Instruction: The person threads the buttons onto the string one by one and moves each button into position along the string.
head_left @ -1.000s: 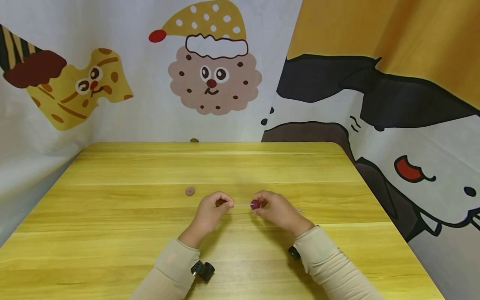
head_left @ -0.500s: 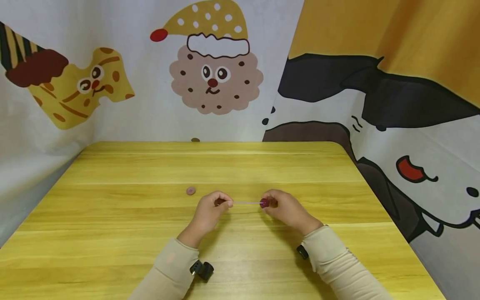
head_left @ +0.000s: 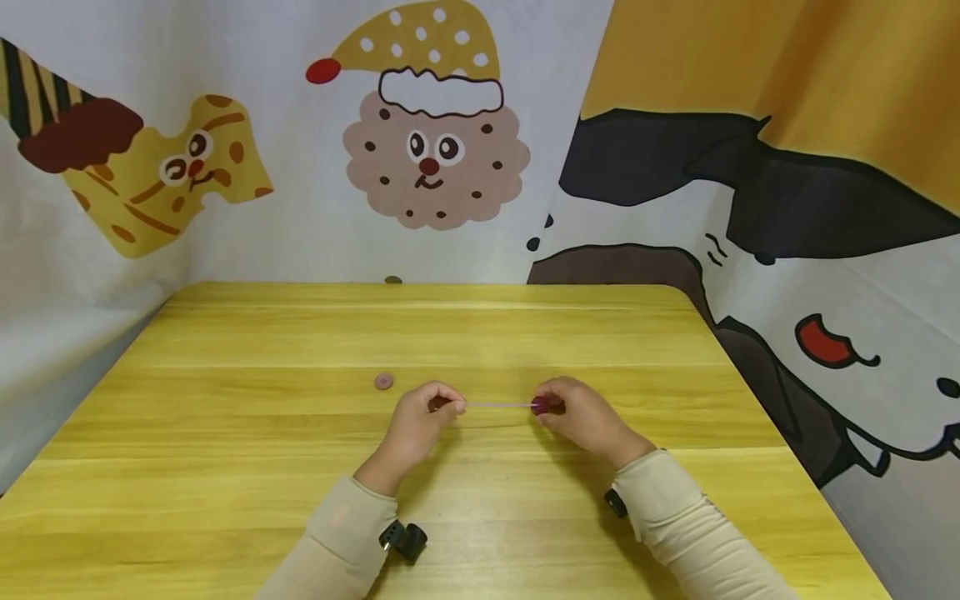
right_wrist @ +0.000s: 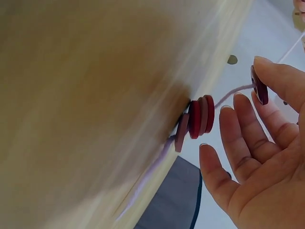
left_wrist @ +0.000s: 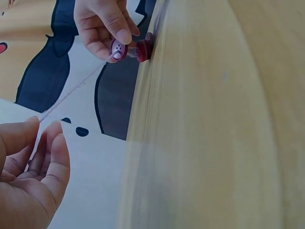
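Note:
My left hand [head_left: 420,425] pinches one end of a thin pale lilac string [head_left: 498,405] between thumb and fingertips. The string runs taut across to my right hand [head_left: 588,421], whose thumb and index finger pinch a dark red button [head_left: 539,406] threaded on it. In the right wrist view that button [right_wrist: 259,86] is held edge-on, with the other fingers spread. Behind it, several red and brownish-pink buttons [right_wrist: 194,119] sit close together on the same string by the tabletop. The string's tail [right_wrist: 143,188] trails beyond them.
A single brownish-pink button [head_left: 384,381] lies on the wooden table [head_left: 247,467], beyond and left of my left hand. A printed cartoon curtain [head_left: 300,225] hangs behind the far edge and down the right side. Black cameras [head_left: 405,542] are strapped at both wrists.
My right hand has moved to the right with the dark red button, and more string shows between the hands. My left hand has stayed almost in place.

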Available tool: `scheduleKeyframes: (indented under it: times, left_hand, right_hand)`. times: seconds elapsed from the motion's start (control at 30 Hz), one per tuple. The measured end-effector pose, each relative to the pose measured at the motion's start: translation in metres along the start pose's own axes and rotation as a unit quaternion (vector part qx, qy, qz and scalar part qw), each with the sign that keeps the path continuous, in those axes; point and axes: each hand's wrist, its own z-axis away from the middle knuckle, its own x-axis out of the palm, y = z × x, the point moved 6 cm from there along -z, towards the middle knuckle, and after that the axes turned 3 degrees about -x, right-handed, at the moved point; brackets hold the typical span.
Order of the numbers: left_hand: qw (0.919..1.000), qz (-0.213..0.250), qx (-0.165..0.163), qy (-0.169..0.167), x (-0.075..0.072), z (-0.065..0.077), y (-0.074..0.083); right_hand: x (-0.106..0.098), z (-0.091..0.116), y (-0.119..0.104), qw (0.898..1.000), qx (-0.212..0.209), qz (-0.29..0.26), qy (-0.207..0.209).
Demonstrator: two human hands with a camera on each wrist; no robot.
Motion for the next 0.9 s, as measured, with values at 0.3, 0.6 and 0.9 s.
scheduleKeyframes:
  times: [0.3, 0.6, 0.9]
  left_hand:
    - [0.9999, 0.015, 0.001, -0.002, 0.0, 0.0, 0.0]
    - [0.9999, 0.017, 0.003, -0.003, -0.001, 0.001, 0.001]
    - [1.0, 0.006, 0.0, -0.001, -0.001, 0.001, 0.003]
  right_hand:
    - [-0.007, -0.001, 0.01, 1.0, 0.02, 0.015, 0.0]
    - [-0.012, -0.003, 0.014, 0.999, 0.015, 0.052, 0.002]
    - [-0.011, -0.006, 0.021, 0.998, 0.027, 0.059, -0.003]
